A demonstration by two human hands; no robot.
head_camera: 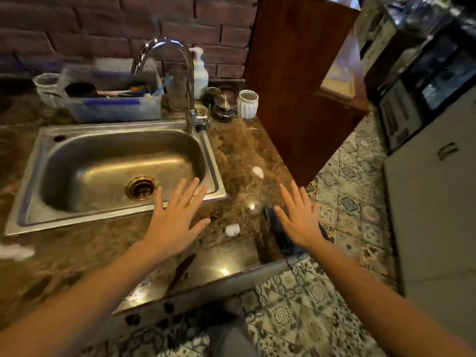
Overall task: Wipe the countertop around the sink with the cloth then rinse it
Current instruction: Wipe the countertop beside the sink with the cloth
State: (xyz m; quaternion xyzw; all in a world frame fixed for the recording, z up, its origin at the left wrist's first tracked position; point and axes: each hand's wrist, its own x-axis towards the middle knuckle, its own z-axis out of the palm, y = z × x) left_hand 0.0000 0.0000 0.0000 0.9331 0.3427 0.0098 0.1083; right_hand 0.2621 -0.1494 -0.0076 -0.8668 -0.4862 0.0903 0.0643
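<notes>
While our arms reach over the brown marble countertop (pixel 77 253), our left hand (pixel 175 220) is spread flat with straight fingers above the near right corner of the steel sink (pixel 121 218), holding nothing. Our right hand (pixel 301 220) is just as open, splayed over the dark cloth (pixel 280 240) at the counter's right edge; we cannot tell whether the palm touches it. A white foam blob (pixel 232 230) sits between our hands. Farther back stand the chrome faucet (pixel 189 81) and a pump bottle (pixel 200 73).
</notes>
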